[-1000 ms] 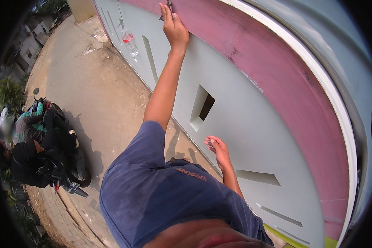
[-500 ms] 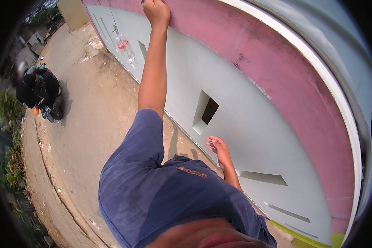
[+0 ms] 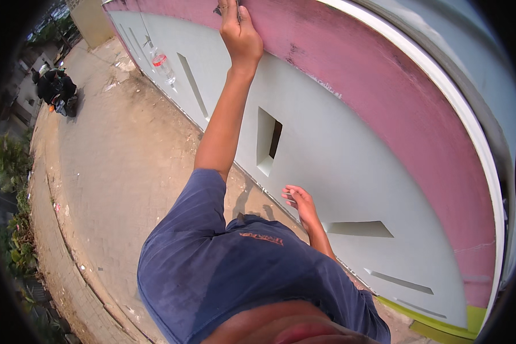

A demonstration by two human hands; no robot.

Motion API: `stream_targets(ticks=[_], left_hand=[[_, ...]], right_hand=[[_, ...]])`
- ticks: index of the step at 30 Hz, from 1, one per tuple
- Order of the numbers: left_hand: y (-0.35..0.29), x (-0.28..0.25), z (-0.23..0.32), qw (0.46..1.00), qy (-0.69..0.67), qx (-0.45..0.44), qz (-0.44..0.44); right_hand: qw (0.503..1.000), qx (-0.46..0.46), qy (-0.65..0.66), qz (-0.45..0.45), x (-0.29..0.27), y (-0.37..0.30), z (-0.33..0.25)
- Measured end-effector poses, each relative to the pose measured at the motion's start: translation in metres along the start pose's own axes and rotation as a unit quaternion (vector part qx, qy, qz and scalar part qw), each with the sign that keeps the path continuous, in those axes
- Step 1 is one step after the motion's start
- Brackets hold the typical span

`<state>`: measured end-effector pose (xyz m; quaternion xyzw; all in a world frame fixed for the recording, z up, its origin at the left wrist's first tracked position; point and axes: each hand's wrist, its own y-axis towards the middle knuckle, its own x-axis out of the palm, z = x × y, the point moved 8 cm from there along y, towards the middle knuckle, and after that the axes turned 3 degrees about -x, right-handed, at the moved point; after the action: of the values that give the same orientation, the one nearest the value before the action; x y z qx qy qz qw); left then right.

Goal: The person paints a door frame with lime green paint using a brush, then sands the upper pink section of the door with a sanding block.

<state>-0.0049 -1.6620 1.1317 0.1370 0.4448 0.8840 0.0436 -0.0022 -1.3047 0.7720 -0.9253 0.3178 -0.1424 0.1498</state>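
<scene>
My left arm reaches up along the wall, and my left hand (image 3: 242,39) is at its pink band (image 3: 350,74). Its fingers are closed around a small dark object (image 3: 218,10), partly cut off by the top edge of the picture; its kind cannot be made out. Lower down, my right hand (image 3: 301,205) hangs in front of the pale wall (image 3: 338,172). Its fingers are loosely bent and apart, with nothing visible in them. A clear plastic bottle (image 3: 165,69) with a red label is against the wall, left of my raised arm; what holds it there is not plain.
Slanted recesses (image 3: 361,229) and a dark opening (image 3: 275,139) break the wall. To the left runs a paved lane (image 3: 120,160) with a person on a motorcycle (image 3: 63,94). Green plants (image 3: 18,229) line its far side. A white ledge (image 3: 436,60) edges the wall's top.
My left hand has shifted right and a little down in the picture, showing more of the dark object. The motorcycle has moved farther up the lane. My right hand stays almost in place.
</scene>
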Motion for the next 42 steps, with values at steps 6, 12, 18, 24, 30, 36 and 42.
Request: stream_targets(ticks=[6,12,18,24,30,36,42], left_hand=[[-0.03,0.004,0.021,0.999,-0.027,-0.019,-0.033],[-0.021,0.002,0.048,0.982,-0.009,-0.178,0.063],[-0.21,0.093,0.221,0.988,-0.064,0.132,-0.046],[-0.065,0.042,0.173,0.994,0.018,-0.096,0.048],[-0.19,0.101,0.3,0.99,-0.023,0.121,-0.062],[-0.267,0.135,0.338,0.961,-0.019,0.248,-0.117],[-0.141,0.07,0.226,0.996,0.038,0.085,-0.017]], right_hand=[[0.999,-0.01,-0.025,-0.04,-0.043,-0.057,0.018],[0.999,-0.012,0.01,0.048,-0.142,-0.146,0.036],[1.0,0.0,0.001,0.025,-0.19,-0.187,0.058],[1.0,-0.019,0.001,0.025,-0.218,-0.221,0.067],[0.999,-0.013,-0.007,0.038,-0.224,-0.227,0.069],[0.998,-0.026,-0.052,-0.039,-0.189,-0.215,0.059],[0.999,-0.023,-0.023,0.012,-0.19,-0.218,0.072]])
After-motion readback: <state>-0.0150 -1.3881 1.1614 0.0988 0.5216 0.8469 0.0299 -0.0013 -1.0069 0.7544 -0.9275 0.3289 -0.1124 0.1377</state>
